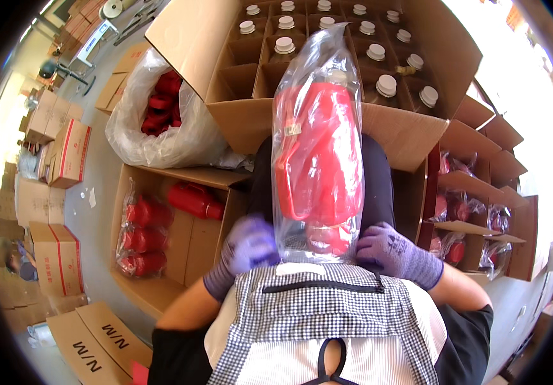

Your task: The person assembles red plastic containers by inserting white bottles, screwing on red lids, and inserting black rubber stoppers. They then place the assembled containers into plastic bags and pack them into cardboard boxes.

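Note:
A red handled jug (327, 147) lies lengthwise over my lap inside a clear plastic bag (318, 58). Its handle is toward the left, and a smaller red part (329, 239) shows at the bag's near end. The bag's far end rests over the edge of a carton. My right hand (388, 250), in a purple knit glove, has its fingers curled at the bag's near right edge and closed on the plastic. On the other side, my left hand (252, 242), gloved alike, is at the bag's near left edge; motion smears its fingers.
Ahead stands an open carton (392, 125) with dividers and several white-capped bottles (386, 85). A plastic sack (129, 128) of red parts is at left, above a carton (190, 250) of red jugs. Bagged red items fill a divided carton (523, 237) at right. More boxes (58, 260) stand far left.

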